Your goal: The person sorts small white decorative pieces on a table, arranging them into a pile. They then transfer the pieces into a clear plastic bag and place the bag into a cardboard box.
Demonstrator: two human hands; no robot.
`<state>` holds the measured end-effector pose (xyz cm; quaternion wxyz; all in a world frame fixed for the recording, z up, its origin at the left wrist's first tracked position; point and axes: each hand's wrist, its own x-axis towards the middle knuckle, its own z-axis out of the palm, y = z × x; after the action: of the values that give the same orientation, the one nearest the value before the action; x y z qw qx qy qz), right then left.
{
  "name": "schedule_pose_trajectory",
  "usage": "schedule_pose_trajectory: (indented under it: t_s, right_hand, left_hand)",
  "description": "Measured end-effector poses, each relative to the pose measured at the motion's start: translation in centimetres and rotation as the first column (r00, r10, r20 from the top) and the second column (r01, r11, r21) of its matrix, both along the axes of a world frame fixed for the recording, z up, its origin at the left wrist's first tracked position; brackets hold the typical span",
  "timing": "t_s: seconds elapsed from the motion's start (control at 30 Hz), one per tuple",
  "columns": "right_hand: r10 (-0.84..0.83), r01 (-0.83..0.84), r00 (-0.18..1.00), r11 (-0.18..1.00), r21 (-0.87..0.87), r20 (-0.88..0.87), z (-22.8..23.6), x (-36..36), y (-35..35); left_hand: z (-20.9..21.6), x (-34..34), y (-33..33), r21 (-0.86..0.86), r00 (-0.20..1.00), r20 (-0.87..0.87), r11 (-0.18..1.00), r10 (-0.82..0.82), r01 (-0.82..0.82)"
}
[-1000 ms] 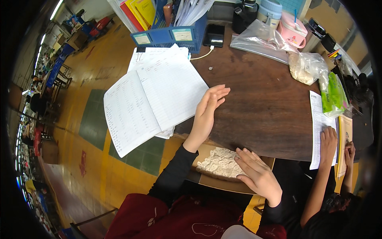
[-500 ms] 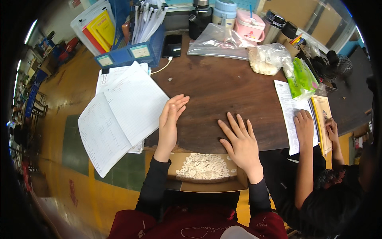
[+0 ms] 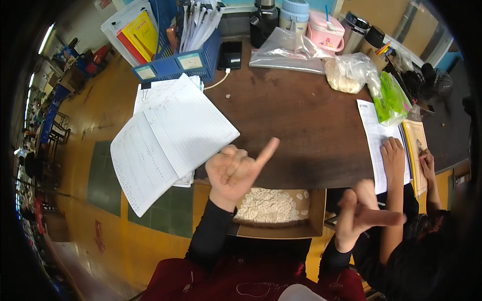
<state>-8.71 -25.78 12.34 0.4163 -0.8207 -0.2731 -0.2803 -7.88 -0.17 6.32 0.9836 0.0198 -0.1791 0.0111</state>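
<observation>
My left hand point(image 3: 233, 170) is raised over the desk's front edge, beside the lower right of an open notebook point(image 3: 181, 125). Most of its fingers are curled in and a single finger points up to the right; nothing shows in it. Lower right, my right hand point(image 3: 359, 215) hangs in the air, fingers apart, one pointing right, slightly blurred and without anything visible in it. Between and below my hands, a shallow cardboard box point(image 3: 316, 228) at the desk edge holds many small, flat, off-white button-like pieces point(image 3: 271, 205).
A co-worker's hand point(image 3: 393, 158) rests on a printed sheet point(image 3: 369, 120) at the right. Along the back of the wooden desk point(image 3: 291, 120) stand a blue file holder point(image 3: 175, 67), a phone point(image 3: 230, 55), plastic bags point(image 3: 346, 72), a pink container point(image 3: 324, 32) and several bottles.
Both hands have lifted off the desk. My left hand has curled most of its fingers; my right hand has moved right and toward me, turning over. The whole view has shifted slightly.
</observation>
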Motion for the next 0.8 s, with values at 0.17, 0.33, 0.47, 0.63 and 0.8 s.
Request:
schedule_pose_trajectory:
  t_s: [0.17,0.33,0.47,0.63,0.8]
  right_hand:
    - [-0.017,-0.086,0.980,0.863,-0.498,-0.199,-1.3,0.4,3.1]
    - [0.047,-0.045,0.999,0.979,-0.201,0.007,1.2,-0.1,1.0]
    - [0.013,-0.045,0.997,0.911,-0.411,-0.081,0.3,1.1,1.3]
    - [0.019,-0.014,1.000,0.915,-0.403,0.009,-1.0,2.5,1.3]
    - [0.101,-0.067,0.993,0.889,-0.453,0.053,0.6,4.1,1.4]
  left_hand:
    - [0.4,-0.5,-3.7,0.080,0.974,0.053,0.974,-0.219,0.214]
    - [0.5,-0.1,-4.1,0.159,0.990,-0.058,0.977,-0.132,0.140]
    - [0.6,-1.1,-5.2,0.181,0.977,-0.083,0.961,-0.199,0.211]
    - [0.6,-1.4,-5.0,0.108,0.953,-0.002,0.947,-0.303,0.302]
    - [1.5,-1.2,-4.5,0.305,0.965,-0.069,0.915,-0.254,0.263]
